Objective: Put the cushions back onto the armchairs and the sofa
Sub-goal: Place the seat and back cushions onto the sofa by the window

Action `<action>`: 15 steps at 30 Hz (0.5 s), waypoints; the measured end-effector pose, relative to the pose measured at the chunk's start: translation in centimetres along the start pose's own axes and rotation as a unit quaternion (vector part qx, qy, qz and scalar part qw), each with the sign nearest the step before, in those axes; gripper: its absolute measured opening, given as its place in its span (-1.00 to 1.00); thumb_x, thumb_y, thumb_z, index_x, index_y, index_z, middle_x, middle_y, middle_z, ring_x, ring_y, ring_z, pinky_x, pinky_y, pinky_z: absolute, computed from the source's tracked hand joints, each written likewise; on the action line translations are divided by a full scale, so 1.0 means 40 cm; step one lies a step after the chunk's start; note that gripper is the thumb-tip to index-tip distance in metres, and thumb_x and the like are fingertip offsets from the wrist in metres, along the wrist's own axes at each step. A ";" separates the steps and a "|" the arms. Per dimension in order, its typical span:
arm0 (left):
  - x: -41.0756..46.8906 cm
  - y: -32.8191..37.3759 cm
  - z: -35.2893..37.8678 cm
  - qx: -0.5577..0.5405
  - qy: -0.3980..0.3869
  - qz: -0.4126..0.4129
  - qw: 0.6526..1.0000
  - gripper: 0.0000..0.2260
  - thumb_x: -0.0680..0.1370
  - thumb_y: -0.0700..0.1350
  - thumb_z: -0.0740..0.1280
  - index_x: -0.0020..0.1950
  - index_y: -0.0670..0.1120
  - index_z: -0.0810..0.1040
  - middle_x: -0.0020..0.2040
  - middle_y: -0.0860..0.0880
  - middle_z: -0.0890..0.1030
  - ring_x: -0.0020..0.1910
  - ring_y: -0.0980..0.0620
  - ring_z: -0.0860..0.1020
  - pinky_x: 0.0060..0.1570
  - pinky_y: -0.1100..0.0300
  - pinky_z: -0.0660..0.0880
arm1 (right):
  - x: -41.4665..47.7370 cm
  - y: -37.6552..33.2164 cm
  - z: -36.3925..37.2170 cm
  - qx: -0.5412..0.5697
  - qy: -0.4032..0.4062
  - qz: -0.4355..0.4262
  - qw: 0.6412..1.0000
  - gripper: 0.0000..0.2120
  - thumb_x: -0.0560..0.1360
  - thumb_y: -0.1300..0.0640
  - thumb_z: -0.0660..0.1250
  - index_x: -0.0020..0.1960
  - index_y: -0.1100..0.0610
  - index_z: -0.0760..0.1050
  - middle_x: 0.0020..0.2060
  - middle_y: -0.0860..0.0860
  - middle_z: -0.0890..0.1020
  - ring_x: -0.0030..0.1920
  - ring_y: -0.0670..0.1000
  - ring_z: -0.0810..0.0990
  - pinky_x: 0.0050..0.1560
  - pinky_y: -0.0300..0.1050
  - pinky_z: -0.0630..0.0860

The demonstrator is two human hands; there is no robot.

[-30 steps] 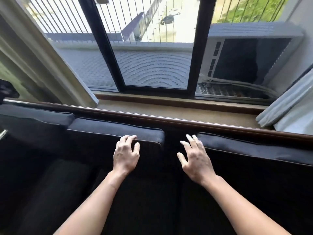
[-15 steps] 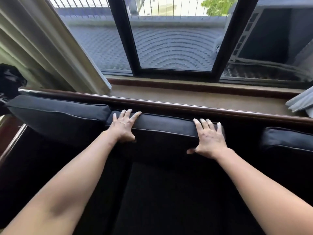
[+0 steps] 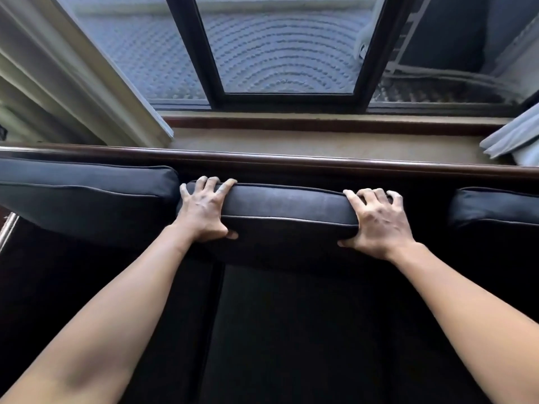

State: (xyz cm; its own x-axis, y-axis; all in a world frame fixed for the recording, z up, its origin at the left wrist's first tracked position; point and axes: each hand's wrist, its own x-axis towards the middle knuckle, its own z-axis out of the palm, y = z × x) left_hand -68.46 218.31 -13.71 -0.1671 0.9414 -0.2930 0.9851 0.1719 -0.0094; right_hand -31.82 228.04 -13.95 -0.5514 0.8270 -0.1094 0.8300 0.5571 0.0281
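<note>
On the dark sofa [image 3: 291, 330], the left hand [image 3: 204, 211] and right hand [image 3: 379, 221] each clamp an end of the middle back cushion [image 3: 288, 204] (fingers curled over its top, thumbs underneath), between two other cushions, against the wooden rail [image 3: 320, 163] below the window [image 3: 285, 45].

Gap right of middle cushion [image 3: 291, 205] — open.

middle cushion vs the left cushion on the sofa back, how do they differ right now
The middle cushion is gripped at both top corners by the left hand and right hand; the left cushion is untouched. The middle cushion sits slightly lower than the left cushion. Both are dark with piped edges, below the wooden rail.
</note>
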 end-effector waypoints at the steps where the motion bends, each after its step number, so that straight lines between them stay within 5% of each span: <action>1: 0.001 0.014 0.000 0.001 0.000 0.002 1.000 0.20 0.12 0.44 0.57 0.64 0.18 0.09 0.52 -0.04 0.29 0.53 -0.11 0.20 0.46 -0.42 0.16 | -0.003 0.012 -0.001 -0.007 -0.001 0.000 1.000 0.17 0.05 -0.52 0.49 0.51 0.02 0.31 0.26 0.05 0.53 0.29 0.13 0.45 0.35 0.28 0.29; 9: 0.034 0.097 0.008 0.019 0.006 0.038 0.999 0.21 0.23 0.46 0.53 0.70 0.17 -0.06 0.58 -0.16 0.19 0.58 -0.20 0.12 0.45 -0.50 0.08 | -0.028 0.089 0.011 -0.019 -0.004 0.035 0.999 0.19 0.08 -0.44 0.57 0.57 0.02 0.28 0.35 0.08 0.50 0.37 0.14 0.42 0.38 0.29 0.30; 15: 0.031 0.090 0.027 0.016 0.041 0.082 0.996 0.09 0.39 0.34 0.52 0.72 0.12 -0.05 0.64 -0.21 0.11 0.66 -0.23 0.03 0.52 -0.50 -0.04 | -0.043 0.042 0.046 -0.022 -0.023 0.098 0.995 0.12 0.28 -0.21 0.60 0.65 0.02 0.08 0.62 0.10 0.21 0.61 0.19 0.16 0.50 0.39 0.05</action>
State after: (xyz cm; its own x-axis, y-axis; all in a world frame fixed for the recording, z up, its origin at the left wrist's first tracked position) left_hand -65.09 219.80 -15.14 -0.0057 0.9766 -0.2150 1.0000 0.0061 0.0015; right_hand -29.35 227.41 -15.54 -0.3746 0.9162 -0.1422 0.9160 0.3894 0.0959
